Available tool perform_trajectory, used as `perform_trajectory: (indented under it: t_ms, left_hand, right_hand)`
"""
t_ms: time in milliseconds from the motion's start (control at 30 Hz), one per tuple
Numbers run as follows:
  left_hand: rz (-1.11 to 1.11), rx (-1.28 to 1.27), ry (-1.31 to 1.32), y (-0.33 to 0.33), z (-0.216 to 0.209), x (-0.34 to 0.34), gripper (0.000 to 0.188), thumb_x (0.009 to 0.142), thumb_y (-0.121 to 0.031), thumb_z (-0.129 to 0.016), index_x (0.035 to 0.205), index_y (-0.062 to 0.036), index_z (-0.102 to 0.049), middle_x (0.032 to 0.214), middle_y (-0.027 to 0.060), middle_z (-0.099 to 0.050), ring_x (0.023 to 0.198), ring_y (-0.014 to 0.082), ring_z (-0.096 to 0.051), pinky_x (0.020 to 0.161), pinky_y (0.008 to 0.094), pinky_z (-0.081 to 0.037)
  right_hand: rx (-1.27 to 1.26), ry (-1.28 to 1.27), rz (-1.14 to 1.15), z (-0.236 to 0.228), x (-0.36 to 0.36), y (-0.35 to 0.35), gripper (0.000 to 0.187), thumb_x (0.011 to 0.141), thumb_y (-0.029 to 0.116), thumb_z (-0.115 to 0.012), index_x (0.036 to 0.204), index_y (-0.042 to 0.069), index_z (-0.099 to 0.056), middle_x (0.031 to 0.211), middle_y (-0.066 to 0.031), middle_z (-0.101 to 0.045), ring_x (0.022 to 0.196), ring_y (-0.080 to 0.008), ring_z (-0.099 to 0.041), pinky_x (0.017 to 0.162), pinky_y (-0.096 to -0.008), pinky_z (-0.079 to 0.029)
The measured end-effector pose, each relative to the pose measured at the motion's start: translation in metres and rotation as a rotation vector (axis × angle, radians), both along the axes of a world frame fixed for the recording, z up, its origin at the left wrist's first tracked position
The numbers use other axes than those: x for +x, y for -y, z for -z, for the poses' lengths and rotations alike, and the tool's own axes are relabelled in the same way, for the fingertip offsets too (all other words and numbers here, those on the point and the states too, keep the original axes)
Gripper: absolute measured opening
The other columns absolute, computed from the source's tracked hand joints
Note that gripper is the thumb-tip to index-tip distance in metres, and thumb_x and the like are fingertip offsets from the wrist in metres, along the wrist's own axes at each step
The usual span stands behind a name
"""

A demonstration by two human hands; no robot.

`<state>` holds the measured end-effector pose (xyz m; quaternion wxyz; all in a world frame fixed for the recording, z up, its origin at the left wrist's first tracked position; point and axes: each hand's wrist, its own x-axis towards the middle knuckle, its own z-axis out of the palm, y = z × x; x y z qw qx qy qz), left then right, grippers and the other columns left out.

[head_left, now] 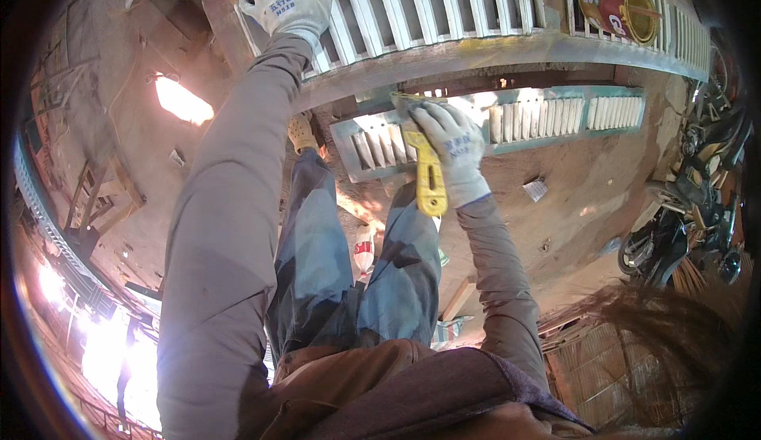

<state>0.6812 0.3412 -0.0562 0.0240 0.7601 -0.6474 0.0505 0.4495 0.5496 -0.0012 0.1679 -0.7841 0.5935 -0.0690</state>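
My left hand (289,2), in a white work glove with blue print, lies on the left end of a long louvered shutter (491,50) with whitish slats. Its fingers are spread and nothing shows in its grasp. My right hand (456,143), gloved alike, is closed around a scraper (430,177) with a yellow handle. The handle hangs down toward me, and the blade end points up near the shutter's close edge. Whether the blade touches anything is hard to see. Below it lies a second, blue-green framed louvered shutter (571,127).
A red and gold tin (618,9) lies on the near shutter's right part, its round end facing right. A bottle with a red label (364,248) stands between my legs. Motorbikes (674,218) line the right side. A wooden frame (103,194) stands at left.
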Motion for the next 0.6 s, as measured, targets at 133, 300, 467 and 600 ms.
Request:
perform_trajectory:
  t_ms: [133, 300, 467, 600]
  left_hand:
    - [0.012, -0.056, -0.009, -0.004, 0.006, 0.005, 0.060, 0.094, -0.044, -0.042, 0.143, -0.0102, -0.042, 0.150, 0.0167, -0.036, 0.138, 0.0408, -0.030, 0.109, 0.0631, -0.020]
    - [0.033, -0.046, -0.032, -0.003, 0.009, -0.004, 0.060, 0.093, -0.044, -0.042, 0.143, -0.0099, -0.041, 0.150, 0.0168, -0.035, 0.139, 0.0408, -0.028, 0.109, 0.0626, -0.018]
    - [0.020, -0.030, -0.028, -0.002, 0.005, 0.001, 0.059, 0.093, -0.044, -0.043, 0.142, -0.0103, -0.041, 0.149, 0.0169, -0.036, 0.139, 0.0399, -0.028, 0.110, 0.0621, -0.018]
    - [0.014, -0.059, -0.010, 0.003, 0.006, 0.005, 0.059, 0.092, -0.043, -0.044, 0.141, -0.0097, -0.043, 0.148, 0.0173, -0.037, 0.138, 0.0397, -0.029, 0.109, 0.0634, -0.019]
  right_hand:
    - [-0.221, -0.163, -0.042, 0.016, -0.047, 0.025, 0.038, 0.075, 0.022, -0.066, 0.113, 0.021, -0.064, 0.118, 0.0026, -0.062, 0.106, -0.0199, -0.059, 0.085, -0.0334, -0.053]
    - [-0.204, -0.058, -0.144, 0.023, -0.070, 0.057, 0.039, 0.078, 0.022, -0.068, 0.116, 0.019, -0.063, 0.116, 0.0003, -0.062, 0.108, -0.0227, -0.057, 0.093, -0.0400, -0.049]
    - [-0.004, -0.007, -0.186, 0.022, -0.044, 0.016, 0.035, 0.081, 0.019, -0.065, 0.116, 0.016, -0.062, 0.119, -0.0028, -0.060, 0.115, -0.0246, -0.054, 0.096, -0.0435, -0.047]
    - [-0.080, -0.118, -0.022, 0.021, -0.069, -0.006, 0.040, 0.076, 0.017, -0.067, 0.116, 0.018, -0.063, 0.115, -0.0012, -0.061, 0.106, -0.0224, -0.060, 0.091, -0.0376, -0.050]
